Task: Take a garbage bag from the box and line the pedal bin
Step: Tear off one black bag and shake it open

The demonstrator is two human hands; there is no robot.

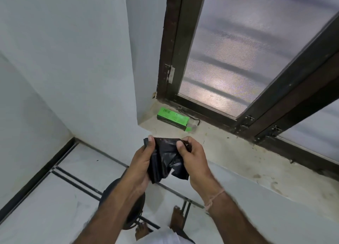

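A folded black garbage bag [166, 160] hangs between both hands in front of the window sill. My left hand [142, 163] grips its left edge, thumb on top. My right hand [193, 160] pinches its upper right corner. The green box [172, 119] lies on its side on the sill, one end flap open, beyond the hands. The dark round pedal bin [135, 209] stands on the floor below, mostly hidden by my left forearm.
The stone window sill [238, 159] runs from the wall corner to the right, under a dark-framed frosted window [229, 60]. White walls enclose the corner at left. My bare feet [177, 218] stand on the white tiled floor beside the bin.
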